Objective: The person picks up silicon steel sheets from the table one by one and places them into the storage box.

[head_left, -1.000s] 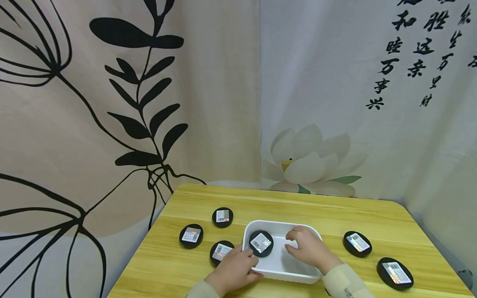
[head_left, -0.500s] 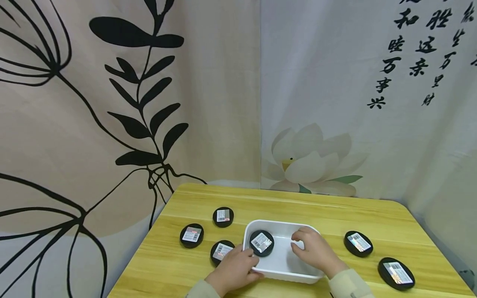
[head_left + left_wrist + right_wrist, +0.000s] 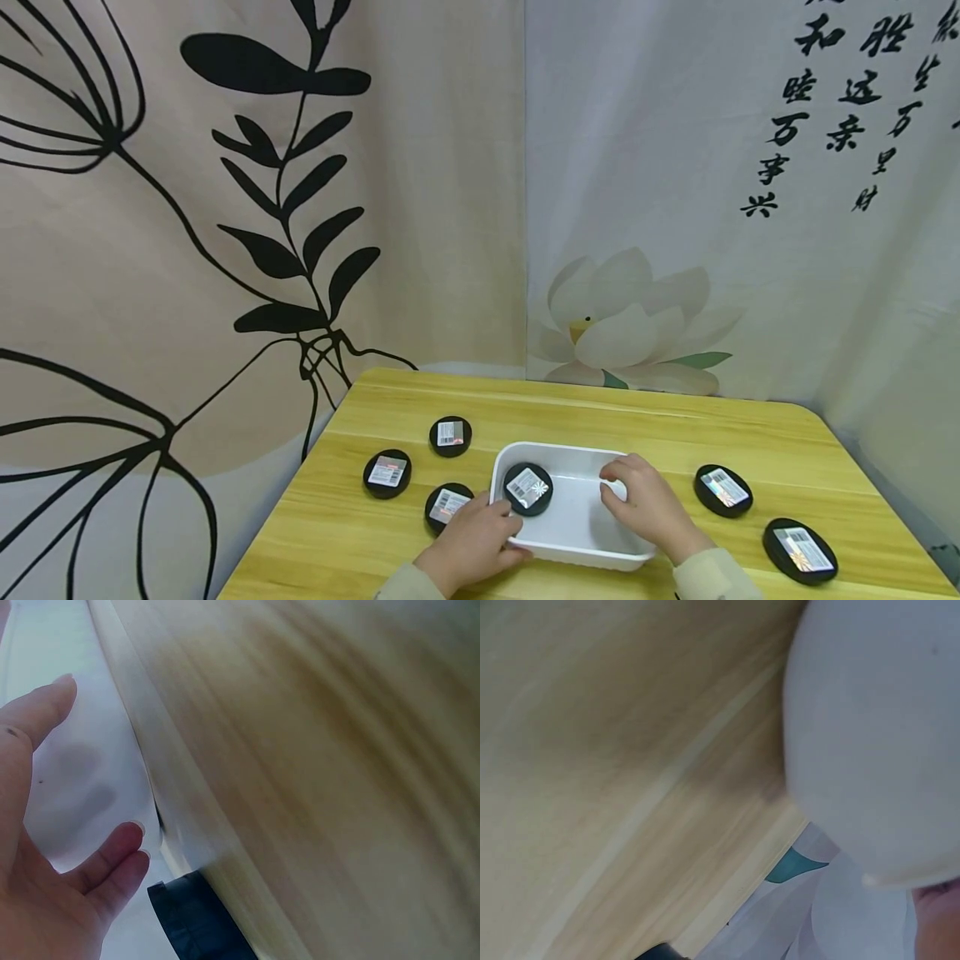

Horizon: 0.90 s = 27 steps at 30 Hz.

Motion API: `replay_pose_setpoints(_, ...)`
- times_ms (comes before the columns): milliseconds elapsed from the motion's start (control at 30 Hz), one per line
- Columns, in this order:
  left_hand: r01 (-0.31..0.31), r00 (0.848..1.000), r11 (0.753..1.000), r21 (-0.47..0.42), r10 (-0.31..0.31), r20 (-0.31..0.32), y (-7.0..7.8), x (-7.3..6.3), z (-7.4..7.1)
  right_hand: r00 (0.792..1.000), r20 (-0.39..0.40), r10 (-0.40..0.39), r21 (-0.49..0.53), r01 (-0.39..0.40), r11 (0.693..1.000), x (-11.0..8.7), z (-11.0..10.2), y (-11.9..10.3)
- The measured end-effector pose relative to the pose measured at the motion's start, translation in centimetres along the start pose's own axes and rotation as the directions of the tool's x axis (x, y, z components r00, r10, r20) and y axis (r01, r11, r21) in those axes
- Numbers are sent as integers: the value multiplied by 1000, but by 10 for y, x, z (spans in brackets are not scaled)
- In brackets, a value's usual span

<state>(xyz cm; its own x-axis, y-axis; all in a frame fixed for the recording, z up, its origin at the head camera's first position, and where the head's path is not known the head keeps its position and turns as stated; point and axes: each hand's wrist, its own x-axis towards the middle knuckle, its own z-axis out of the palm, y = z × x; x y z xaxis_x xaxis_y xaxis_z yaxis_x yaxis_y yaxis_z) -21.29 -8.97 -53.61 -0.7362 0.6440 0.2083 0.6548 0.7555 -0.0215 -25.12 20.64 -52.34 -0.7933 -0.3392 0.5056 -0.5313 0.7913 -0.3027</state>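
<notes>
A white plastic box [image 3: 577, 546] stands on the table. Flat on its floor, at the left end, lies a roll of black tape [image 3: 528, 489] with a barcode label. My left hand [image 3: 474, 542] grips the box's near left corner; in the left wrist view its thumb [image 3: 56, 705] and fingers [image 3: 124, 859] lie along the white walls. Over the box's right end is my right hand [image 3: 651, 508], its fingers loosely bent, with a gap between thumb and forefinger and nothing seen in it. The right wrist view shows mostly the box's outside, with a bit of finger past the rim.
Left of the box lie three labelled black rolls: a far one [image 3: 450, 437], a leftmost one [image 3: 387, 474] and one [image 3: 447, 506] partly behind my left hand. To the right lie two more, one [image 3: 723, 491] farther and one [image 3: 800, 551] nearer. Printed curtains [image 3: 450, 208] hang behind the table.
My right hand has shifted rightward inside the box, away from the roll lying there, toward the right rim. My left hand, the box and the rolls keep their places.
</notes>
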Motion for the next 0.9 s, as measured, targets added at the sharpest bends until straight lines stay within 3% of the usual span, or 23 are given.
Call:
replay_pose_setpoints(467, 3, 1000, 1000, -1, -3, 6, -1, 0, 0, 996, -87, 13, -28, -16, 999, -9, -2, 11)
replay_pose_setpoints(900, -5, 1000, 1000, 15, 5, 3, -1, 0, 2, 993, -114, 21, -54, -28, 998, -17, -5, 19)
